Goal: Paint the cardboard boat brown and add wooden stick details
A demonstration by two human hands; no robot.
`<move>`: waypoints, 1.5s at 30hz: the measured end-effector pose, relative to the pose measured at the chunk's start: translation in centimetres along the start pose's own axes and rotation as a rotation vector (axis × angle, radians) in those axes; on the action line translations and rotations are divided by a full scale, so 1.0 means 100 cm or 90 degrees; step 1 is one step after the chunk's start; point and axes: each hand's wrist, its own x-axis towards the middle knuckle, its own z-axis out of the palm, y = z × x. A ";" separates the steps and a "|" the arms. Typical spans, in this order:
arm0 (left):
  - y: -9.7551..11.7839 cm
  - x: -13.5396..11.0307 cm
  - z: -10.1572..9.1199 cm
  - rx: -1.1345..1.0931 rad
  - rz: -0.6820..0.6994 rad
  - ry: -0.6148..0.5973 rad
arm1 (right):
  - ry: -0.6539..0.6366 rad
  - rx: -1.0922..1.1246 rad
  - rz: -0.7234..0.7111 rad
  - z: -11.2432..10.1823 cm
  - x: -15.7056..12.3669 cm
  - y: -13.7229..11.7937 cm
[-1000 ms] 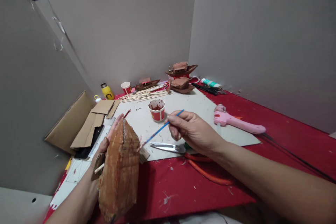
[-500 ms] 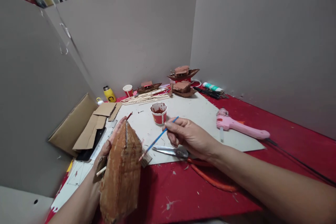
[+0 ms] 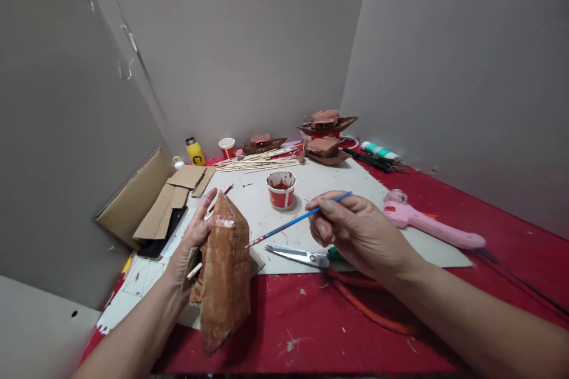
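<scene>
A brown-painted cardboard model boat [image 3: 226, 284] is in my left hand [image 3: 194, 243], held up on end with its pointed tip at the top. My left fingers are wrapped behind it and partly hidden, and a pale stick pokes out beside the palm. Pinched between the thumb and fingers of my right hand [image 3: 355, 228] is a blue paintbrush [image 3: 291, 224]. Its bristles are at the right edge of the boat; I cannot tell whether they touch. Beyond the hands stands a red and white paper cup [image 3: 281, 194] with brown paint inside.
Scissors [image 3: 302, 256] lie below my right hand. A pink glue gun [image 3: 431, 226] with a cord is at the right. Cardboard pieces [image 3: 162, 213] lie left. Thin sticks [image 3: 258, 161], model boats [image 3: 326, 148], a yellow bottle [image 3: 194, 151] and a second cup [image 3: 227, 147] stand at the back.
The boat has turned in my left hand and its tip shows a wet, shiny patch. The brush has moved up and lies flatter. The whole view has shifted slightly.
</scene>
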 end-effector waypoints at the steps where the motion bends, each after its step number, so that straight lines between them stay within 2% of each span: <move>1: 0.000 -0.002 0.003 0.007 0.002 0.015 | 0.004 -0.016 -0.023 0.000 -0.003 0.000; 5: -0.001 -0.002 0.005 0.025 0.019 0.057 | 0.013 -0.106 -0.105 0.002 -0.018 0.001; 9: -0.004 0.001 0.003 0.049 0.034 0.078 | 0.007 -0.184 -0.142 0.008 -0.027 0.002; 13: -0.006 0.002 0.004 0.042 0.039 0.091 | -0.078 -0.246 -0.121 0.011 -0.030 0.004; 16: -0.006 0.002 0.004 0.042 0.039 0.101 | -0.156 -0.242 -0.120 0.010 -0.030 0.004; 17: -0.006 0.002 0.004 0.045 0.042 0.106 | -0.156 -0.239 -0.131 0.009 -0.030 0.004; 19: -0.006 0.003 0.004 0.051 0.046 0.115 | -0.108 -0.235 -0.156 0.009 -0.029 0.003; 22: -0.006 0.003 0.002 0.053 0.050 0.116 | -0.047 -0.244 -0.123 0.010 -0.029 0.004; 26: -0.007 0.005 -0.001 0.047 0.043 0.114 | -0.142 -0.265 -0.049 0.011 -0.030 0.006; 29: -0.006 0.005 0.000 0.033 0.039 0.121 | -0.156 -0.262 -0.057 0.008 -0.030 0.005; 33: -0.004 0.004 0.003 0.016 0.037 0.126 | -0.047 -0.249 -0.111 0.005 -0.025 0.002; 35: -0.005 0.004 0.003 0.018 0.035 0.127 | -0.024 -0.263 -0.112 0.006 -0.024 0.001; 40: 0.000 0.004 0.001 0.042 0.043 0.152 | -0.139 -0.307 -0.063 0.009 -0.025 -0.002; 45: 0.015 0.011 -0.002 0.097 0.066 0.231 | -0.027 -0.239 -0.134 0.000 -0.022 -0.010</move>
